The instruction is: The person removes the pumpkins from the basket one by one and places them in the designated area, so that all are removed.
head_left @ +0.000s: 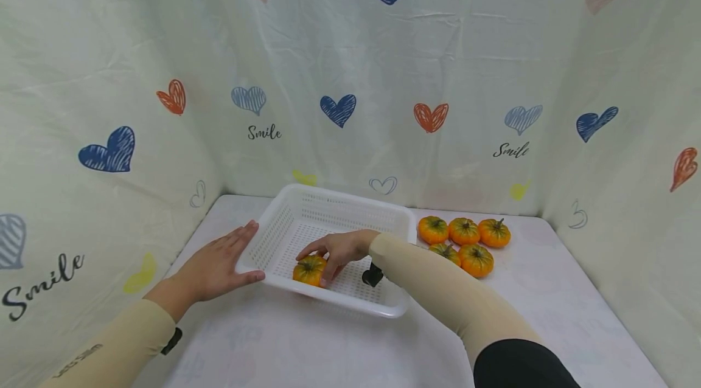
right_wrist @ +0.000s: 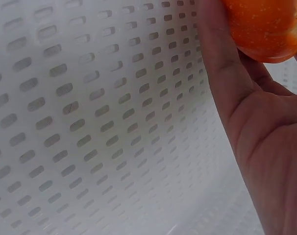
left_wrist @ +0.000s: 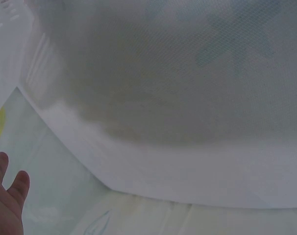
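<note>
A white perforated plastic basket (head_left: 356, 210) stands tilted across the table. Inside it, near the front left corner, my right hand (head_left: 345, 251) grips a small orange pumpkin (head_left: 308, 270) with green streaks on top. The right wrist view shows the pumpkin's glossy orange side (right_wrist: 266, 29) between the thumb and fingers, beside the slotted basket wall (right_wrist: 89, 105). My left hand (head_left: 216, 266) is spread at the basket's left end, its thumb and fingertips right at the rim. Only a few fingers of the left hand (left_wrist: 9, 200) show in the left wrist view.
Several more small pumpkins (head_left: 464, 231) sit grouped on the white table (head_left: 306, 345), just right of the basket. A pale curtain (head_left: 471, 59) printed with hearts hangs behind the table and along both sides.
</note>
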Available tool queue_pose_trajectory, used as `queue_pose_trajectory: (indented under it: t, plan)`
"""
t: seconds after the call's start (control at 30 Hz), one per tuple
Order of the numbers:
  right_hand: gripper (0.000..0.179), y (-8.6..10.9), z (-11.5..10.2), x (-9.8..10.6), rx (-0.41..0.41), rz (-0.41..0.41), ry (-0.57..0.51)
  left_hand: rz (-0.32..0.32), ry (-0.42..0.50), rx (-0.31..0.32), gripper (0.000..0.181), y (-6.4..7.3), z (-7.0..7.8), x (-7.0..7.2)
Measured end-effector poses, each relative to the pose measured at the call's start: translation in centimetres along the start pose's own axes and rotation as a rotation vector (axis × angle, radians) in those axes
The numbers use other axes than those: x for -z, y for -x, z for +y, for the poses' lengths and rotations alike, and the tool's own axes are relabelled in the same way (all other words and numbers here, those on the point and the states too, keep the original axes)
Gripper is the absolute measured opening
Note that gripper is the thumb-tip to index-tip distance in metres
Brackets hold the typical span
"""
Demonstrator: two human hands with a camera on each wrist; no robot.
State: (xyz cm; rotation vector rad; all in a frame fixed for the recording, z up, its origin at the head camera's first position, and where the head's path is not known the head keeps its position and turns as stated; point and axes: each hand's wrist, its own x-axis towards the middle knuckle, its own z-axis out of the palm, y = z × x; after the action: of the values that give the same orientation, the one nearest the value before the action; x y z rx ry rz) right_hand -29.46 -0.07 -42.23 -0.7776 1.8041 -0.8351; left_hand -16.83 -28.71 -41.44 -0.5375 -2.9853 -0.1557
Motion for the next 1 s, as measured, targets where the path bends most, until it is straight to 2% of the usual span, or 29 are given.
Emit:
queue_pose_trajectory:
  t: [0.57, 0.8, 1.0]
  plan:
    - [0.076, 0.6, -0.4, 0.5, 0.059, 0.008, 0.023, -0.011, -0.003, 0.016, 0.110, 0.0, 0.2, 0.1]
    - [0.075, 3.0, -1.6, 2.0, 0.118, 0.053, 0.046, -0.014, 0.005, 0.009, 0.108, 0.0, 0.2, 0.2]
    - [0.074, 6.5, -3.2, 3.8, 0.210, 0.137, 0.112, -0.014, 0.016, 0.001, 0.107, 0.0, 0.1, 0.3]
